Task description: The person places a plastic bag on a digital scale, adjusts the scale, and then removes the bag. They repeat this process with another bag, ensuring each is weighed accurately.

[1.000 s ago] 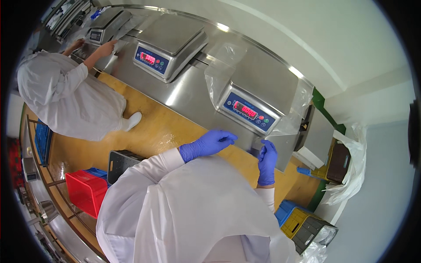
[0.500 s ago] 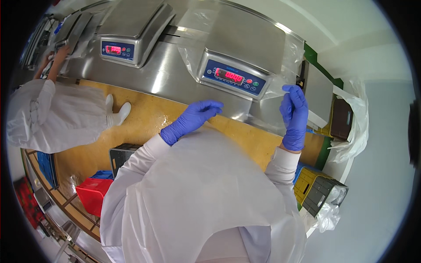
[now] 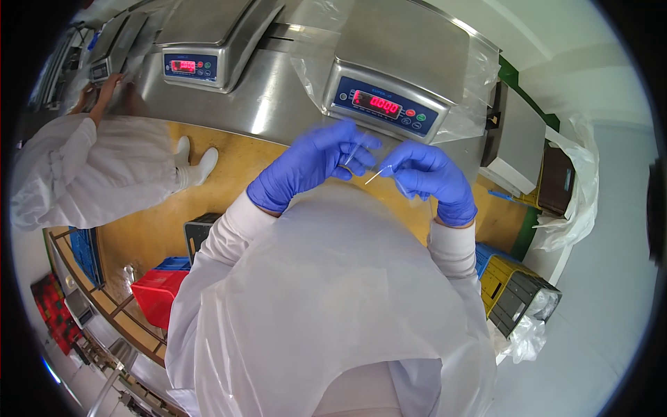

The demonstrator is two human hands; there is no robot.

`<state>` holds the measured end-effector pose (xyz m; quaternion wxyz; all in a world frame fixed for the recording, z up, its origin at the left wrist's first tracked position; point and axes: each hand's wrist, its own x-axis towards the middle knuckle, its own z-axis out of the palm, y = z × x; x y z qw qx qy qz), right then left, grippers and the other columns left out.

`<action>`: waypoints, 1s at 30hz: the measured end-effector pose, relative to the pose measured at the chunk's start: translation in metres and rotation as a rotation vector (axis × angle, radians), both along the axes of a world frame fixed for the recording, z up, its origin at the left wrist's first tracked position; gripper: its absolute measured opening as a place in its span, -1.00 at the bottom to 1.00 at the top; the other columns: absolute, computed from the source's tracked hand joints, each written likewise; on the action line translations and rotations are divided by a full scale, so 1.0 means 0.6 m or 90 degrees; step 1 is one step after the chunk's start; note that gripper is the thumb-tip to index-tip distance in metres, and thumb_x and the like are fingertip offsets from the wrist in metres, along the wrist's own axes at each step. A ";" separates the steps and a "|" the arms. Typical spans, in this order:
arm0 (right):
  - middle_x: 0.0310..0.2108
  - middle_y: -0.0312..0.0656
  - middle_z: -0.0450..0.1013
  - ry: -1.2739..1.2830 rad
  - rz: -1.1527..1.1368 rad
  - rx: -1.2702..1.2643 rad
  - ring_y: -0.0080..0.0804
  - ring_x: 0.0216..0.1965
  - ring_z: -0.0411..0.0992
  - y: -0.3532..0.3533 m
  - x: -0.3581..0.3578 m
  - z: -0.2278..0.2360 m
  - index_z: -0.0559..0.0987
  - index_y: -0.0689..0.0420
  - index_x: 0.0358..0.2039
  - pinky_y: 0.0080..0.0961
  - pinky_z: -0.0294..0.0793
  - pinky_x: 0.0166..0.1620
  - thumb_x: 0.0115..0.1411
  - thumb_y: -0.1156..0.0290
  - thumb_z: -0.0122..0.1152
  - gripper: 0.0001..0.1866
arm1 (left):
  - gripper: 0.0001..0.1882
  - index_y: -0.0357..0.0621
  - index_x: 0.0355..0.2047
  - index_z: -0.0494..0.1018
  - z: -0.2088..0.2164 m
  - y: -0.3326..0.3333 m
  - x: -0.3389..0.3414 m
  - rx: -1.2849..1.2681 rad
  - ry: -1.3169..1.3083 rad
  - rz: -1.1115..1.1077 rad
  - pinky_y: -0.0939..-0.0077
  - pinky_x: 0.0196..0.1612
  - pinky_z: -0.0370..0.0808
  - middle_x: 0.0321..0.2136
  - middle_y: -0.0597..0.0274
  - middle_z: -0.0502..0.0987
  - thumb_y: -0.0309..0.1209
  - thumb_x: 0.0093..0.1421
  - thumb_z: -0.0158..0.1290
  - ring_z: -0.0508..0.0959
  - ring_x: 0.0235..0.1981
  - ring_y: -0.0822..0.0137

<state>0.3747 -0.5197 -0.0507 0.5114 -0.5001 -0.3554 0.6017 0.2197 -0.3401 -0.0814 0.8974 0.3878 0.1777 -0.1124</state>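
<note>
My left hand (image 3: pixel 313 163), in a blue glove, is raised before the nearest scale (image 3: pixel 399 52), its curled fingers slightly blurred. My right hand (image 3: pixel 434 177), gloved alike, faces it with thumb and fingers pinched together. Between the two hands shows a small piece of clear plastic film (image 3: pixel 377 174) with a thin bright edge. The right fingers hold it, and the left fingers close on its other side. Its full shape is hard to see. Behind the hands, the scale has a steel platform and a lit red display.
Clear plastic sheeting (image 3: pixel 474 90) lies under the scale on the steel table (image 3: pixel 257 104). A second scale (image 3: pixel 201 42) stands to the left, where another person (image 3: pixel 104 160) in white handles a further scale. Crates, one red (image 3: pixel 158 292) and one yellow (image 3: pixel 501 283), stand low at both sides.
My right hand has moved left and toward me, away from the sheeting beside the scale. My left hand has risen slightly. They now meet at clear plastic film. The view has shifted slightly.
</note>
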 end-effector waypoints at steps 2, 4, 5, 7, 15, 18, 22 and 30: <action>-0.58 -0.40 0.38 -0.027 0.045 -0.031 -0.76 -0.60 0.28 0.005 -0.001 0.004 0.54 0.08 -0.20 -0.80 0.21 -0.58 0.15 0.38 0.14 -0.80 | -0.54 -0.25 -0.13 0.46 0.012 -0.004 -0.008 0.209 0.046 0.048 0.63 -0.34 0.44 -0.37 0.16 0.56 -0.08 0.21 -0.01 0.54 -0.40 0.46; -0.58 -0.40 0.39 -0.032 0.077 -0.024 -0.76 -0.60 0.29 0.009 -0.003 0.004 0.54 0.06 -0.18 -0.80 0.24 -0.56 0.15 0.36 0.14 -0.79 | -0.67 -0.25 -0.18 0.48 0.024 -0.006 -0.014 0.276 0.013 0.097 0.66 -0.34 0.44 -0.39 0.22 0.56 -0.26 0.16 0.08 0.52 -0.42 0.51; -0.56 -0.40 0.39 -0.041 0.080 -0.030 -0.75 -0.59 0.30 0.011 -0.004 0.004 0.53 0.06 -0.17 -0.79 0.26 -0.56 0.15 0.36 0.15 -0.78 | -0.73 -0.25 -0.21 0.49 0.030 -0.004 -0.016 0.308 -0.003 0.113 0.67 -0.34 0.43 -0.40 0.25 0.56 -0.35 0.13 0.12 0.51 -0.43 0.53; -0.53 -0.38 0.41 -0.061 0.084 -0.042 -0.75 -0.57 0.32 0.012 -0.007 0.002 0.53 0.06 -0.15 -0.79 0.29 -0.54 0.15 0.36 0.15 -0.76 | -0.77 -0.25 -0.23 0.49 0.039 0.002 -0.019 0.314 0.037 0.117 0.67 -0.30 0.44 -0.41 0.29 0.55 -0.42 0.12 0.14 0.50 -0.43 0.56; -0.43 -0.35 0.45 -0.019 0.026 -0.091 -0.71 -0.52 0.34 0.004 -0.003 0.000 0.52 0.09 -0.10 -0.77 0.34 -0.49 0.13 0.39 0.16 -0.71 | -0.82 -0.18 -0.23 0.54 0.078 -0.005 -0.030 0.718 -0.109 0.096 0.57 -0.20 0.46 -0.37 0.23 0.56 -0.47 0.14 0.09 0.52 -0.32 0.41; -0.43 -0.35 0.45 -0.054 -0.015 -0.112 -0.70 -0.53 0.33 0.006 -0.003 -0.001 0.52 0.11 -0.10 -0.75 0.35 -0.46 0.12 0.42 0.17 -0.70 | -0.79 -0.07 -0.24 0.57 0.098 -0.009 -0.028 0.835 -0.219 0.167 0.53 -0.19 0.46 -0.36 0.22 0.54 -0.52 0.08 0.12 0.52 -0.27 0.32; -0.46 -0.37 0.45 -0.162 -0.060 -0.088 -0.69 -0.49 0.32 0.009 -0.010 0.001 0.52 0.13 -0.06 -0.71 0.37 -0.36 0.07 0.47 0.23 -0.64 | -0.77 -0.03 -0.23 0.58 0.113 -0.013 -0.029 0.849 -0.223 0.189 0.52 -0.20 0.46 -0.38 0.24 0.53 -0.52 0.05 0.14 0.52 -0.28 0.32; -0.39 -0.34 0.49 -0.315 -0.248 -0.049 -0.64 -0.39 0.39 0.011 -0.027 -0.001 0.54 0.10 -0.09 -0.65 0.40 -0.24 -0.01 0.56 0.27 -0.60 | -0.77 0.01 -0.27 0.59 0.107 -0.022 -0.029 0.904 -0.294 0.172 0.53 -0.29 0.47 -0.41 0.28 0.53 -0.48 0.02 0.19 0.51 -0.36 0.33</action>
